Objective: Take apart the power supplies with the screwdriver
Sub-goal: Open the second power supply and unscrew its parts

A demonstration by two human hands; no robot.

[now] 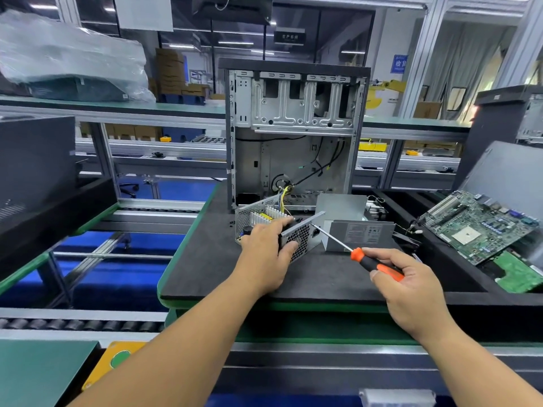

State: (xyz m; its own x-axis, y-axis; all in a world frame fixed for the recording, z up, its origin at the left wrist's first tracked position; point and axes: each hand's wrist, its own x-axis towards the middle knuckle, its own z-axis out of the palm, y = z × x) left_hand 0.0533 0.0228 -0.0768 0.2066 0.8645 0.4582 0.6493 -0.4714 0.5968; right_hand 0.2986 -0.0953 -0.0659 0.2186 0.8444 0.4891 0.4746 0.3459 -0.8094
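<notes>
An opened power supply (305,235), a perforated metal box with its insides and yellow parts showing, lies on the black mat (223,277). My left hand (266,251) grips its near end, thumb on the fan grille and fingers over the top. My right hand (411,284) holds the orange-and-black screwdriver (365,261) by its handle. The steel shaft points up-left and its tip touches the top right corner of the power supply's grille face. A removed grey cover (357,235) with a label stands just to the right of the unit.
An empty computer case (293,133) stands upright behind the power supply, cables trailing from it. A green motherboard (482,226) leans at the right, another green board (517,274) below it. A black case (35,183) sits at the left. A roller conveyor (73,324) runs in front.
</notes>
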